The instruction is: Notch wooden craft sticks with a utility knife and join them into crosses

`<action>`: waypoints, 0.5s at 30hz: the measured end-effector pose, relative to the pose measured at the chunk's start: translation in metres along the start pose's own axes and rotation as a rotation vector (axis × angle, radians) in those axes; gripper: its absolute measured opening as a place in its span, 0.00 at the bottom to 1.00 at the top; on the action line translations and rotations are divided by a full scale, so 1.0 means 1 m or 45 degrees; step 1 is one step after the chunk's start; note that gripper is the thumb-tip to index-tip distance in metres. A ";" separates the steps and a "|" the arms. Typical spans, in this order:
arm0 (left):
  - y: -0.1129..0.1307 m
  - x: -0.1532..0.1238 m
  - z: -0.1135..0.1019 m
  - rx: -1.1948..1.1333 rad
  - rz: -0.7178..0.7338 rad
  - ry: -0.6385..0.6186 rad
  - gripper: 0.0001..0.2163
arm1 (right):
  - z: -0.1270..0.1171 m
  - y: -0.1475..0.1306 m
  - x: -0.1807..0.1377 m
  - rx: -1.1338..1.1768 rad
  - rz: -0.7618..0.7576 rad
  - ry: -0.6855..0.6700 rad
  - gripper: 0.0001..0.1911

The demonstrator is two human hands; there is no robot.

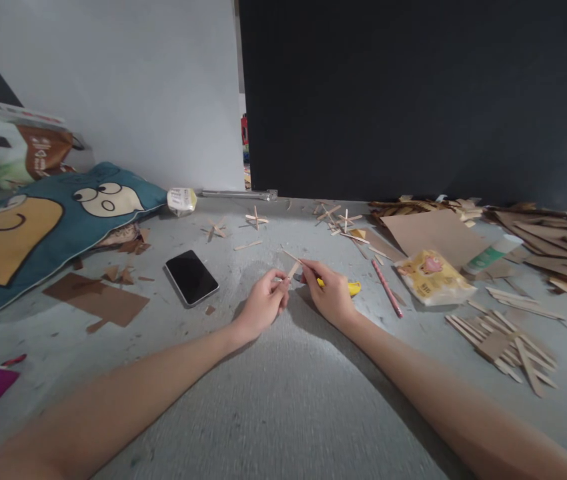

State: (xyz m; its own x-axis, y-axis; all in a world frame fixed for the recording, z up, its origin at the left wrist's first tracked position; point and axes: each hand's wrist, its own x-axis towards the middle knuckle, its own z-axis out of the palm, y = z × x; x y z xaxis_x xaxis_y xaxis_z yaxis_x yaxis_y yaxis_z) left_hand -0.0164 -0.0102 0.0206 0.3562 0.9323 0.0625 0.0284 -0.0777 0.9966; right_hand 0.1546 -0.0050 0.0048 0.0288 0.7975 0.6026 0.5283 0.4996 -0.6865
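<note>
My left hand (264, 303) is closed in a pinch on a short wooden stick (293, 270) held just above the grey floor. My right hand (330, 291) is closed round a yellow-handled cutter (352, 288), whose tip meets the stick. A thin wooden skewer (291, 255) lies just behind my fingers. A black phone (191, 277) lies face up to the left of my left hand. A pink pencil (386, 287) lies to the right of my right hand.
A blue cartoon cushion (38, 227) lies at the left, with brown cardboard scraps (98, 300) in front. A yellow packet (433, 277), cardboard sheets (433, 233) and a pile of wooden sticks (503, 343) fill the right. Stick crosses (256, 219) lie near the wall.
</note>
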 end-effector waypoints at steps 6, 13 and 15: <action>0.002 -0.002 0.000 0.008 -0.008 0.008 0.14 | -0.001 0.004 0.001 -0.006 0.130 0.012 0.19; -0.005 0.001 -0.002 -0.006 0.017 0.032 0.14 | -0.002 0.011 -0.002 -0.101 -0.129 -0.143 0.19; -0.007 0.002 -0.003 -0.039 0.028 0.060 0.15 | -0.001 0.009 -0.005 -0.102 -0.230 -0.220 0.19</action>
State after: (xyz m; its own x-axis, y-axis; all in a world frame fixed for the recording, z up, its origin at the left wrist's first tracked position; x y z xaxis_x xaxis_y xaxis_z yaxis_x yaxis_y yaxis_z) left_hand -0.0183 -0.0068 0.0135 0.3121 0.9461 0.0859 -0.0074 -0.0880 0.9961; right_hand 0.1603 -0.0048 -0.0044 -0.2135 0.7472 0.6293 0.5777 0.6161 -0.5354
